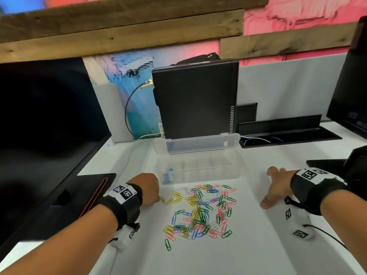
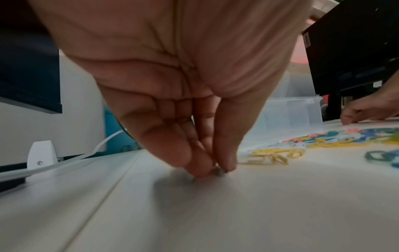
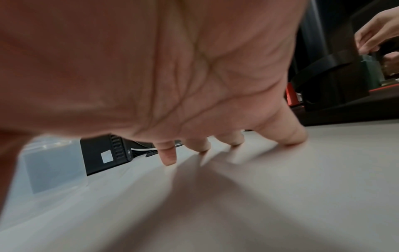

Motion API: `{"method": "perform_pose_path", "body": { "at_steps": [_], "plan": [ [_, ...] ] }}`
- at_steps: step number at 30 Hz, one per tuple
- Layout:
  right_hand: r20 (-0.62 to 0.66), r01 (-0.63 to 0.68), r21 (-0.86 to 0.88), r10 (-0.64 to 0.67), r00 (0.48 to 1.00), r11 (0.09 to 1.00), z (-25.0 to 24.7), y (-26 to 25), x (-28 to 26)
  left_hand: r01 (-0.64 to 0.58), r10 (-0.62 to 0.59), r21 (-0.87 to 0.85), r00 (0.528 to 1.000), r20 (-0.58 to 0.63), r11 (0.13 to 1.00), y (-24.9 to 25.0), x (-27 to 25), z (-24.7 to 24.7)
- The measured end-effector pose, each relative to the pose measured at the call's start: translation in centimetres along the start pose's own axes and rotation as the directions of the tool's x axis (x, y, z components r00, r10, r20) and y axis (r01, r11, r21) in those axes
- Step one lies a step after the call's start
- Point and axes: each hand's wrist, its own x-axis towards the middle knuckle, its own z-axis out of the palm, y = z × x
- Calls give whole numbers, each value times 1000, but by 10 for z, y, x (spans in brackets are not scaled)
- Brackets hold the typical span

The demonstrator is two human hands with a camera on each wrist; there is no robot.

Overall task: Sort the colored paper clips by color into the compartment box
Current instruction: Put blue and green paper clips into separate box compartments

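Barely begun: a few blue clips (image 1: 167,176) sit in the box's (image 1: 228,171) left end compartment, the mixed pile (image 1: 200,211) lies mid-surface just before it; left hand (image 1: 148,188) fingers (image 2: 199,164) pinch something small, colour unclear, right hand (image 1: 277,187) splayed empty on the surface (image 1: 248,245)

no text can be read; the wristbands (image 1: 123,192) carry only black-and-white coded marker squares.

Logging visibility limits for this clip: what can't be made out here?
- What the left hand pinches: left wrist view, fingers hide it, colour unclear.
- Compartment box dividers: head view, clear plastic, too faint.
- Blue clips count inside: too small.
- Right wrist view: the right hand's palm covers most.
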Motion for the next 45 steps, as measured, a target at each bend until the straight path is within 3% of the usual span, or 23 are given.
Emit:
{"method": "perform_pose_path", "body": {
  "at_steps": [6, 9, 12, 20, 22, 24, 25, 27, 30, 32, 35, 37, 41, 45],
  "plan": [
    [9, 6, 7, -6, 1000, 1000, 0, 0, 2, -91, 81, 113, 992, 93, 989, 3, -3, -4],
    [17, 2, 10, -2, 1000, 1000, -1, 0, 2, -176, 166, -88, 980, -105, 980, 8, 0, -21],
    [21, 2, 4, -2, 1000, 1000, -1, -1, 4, -289, 178, -297, 920, -350, 910, 21, 13, -40],
    [18, 25, 69, -26, 999, 997, 2, 3, -1, -322, 223, -175, 876, -427, 930, 45, 8, -38],
    [24, 29, 46, -30, 999, 999, -1, 3, -3, -383, 328, -106, 880, -343, 918, 45, -11, -27],
    [31, 19, 44, -21, 999, 999, -3, 4, -2, -438, 432, -53, 897, -95, 897, 44, -33, -11],
    [31, 18, 49, -19, 999, 999, -4, 2, -5, -464, 465, -41, 885, 20, 885, 42, -42, -3],
    [40, 43, 66, -46, 998, 997, -6, -1, -13, -504, 502, -11, 858, 111, 863, 35, -55, 11],
    [67, 175, 274, -200, 977, 946, -11, -10, -35, -486, 481, 42, 871, 95, 873, 24, -65, 19],
    [-15, 330, 378, -350, 936, 865, -11, -26, -59, -443, 440, 25, 893, 91, 896, 17, -68, 21],
    [-160, 589, 155, -569, 807, 793, 4, -61, -84, -423, 422, 6, 906, 30, 906, 15, -69, 24],
    [-141, 680, 70, -668, 731, 730, 17, -83, -90, -487, 487, -5, 873, -18, 874, 22, -73, 26],
    [-70, 676, -136, -688, 723, 724, 31, -106, -92, -596, 592, -6, 799, -106, 803, 34, -82, 30],
    [-33, 658, -143, -668, 744, 739, 42, -111, -88, -556, 559, 55, 826, -77, 829, 34, -80, 37]
  ]
}}
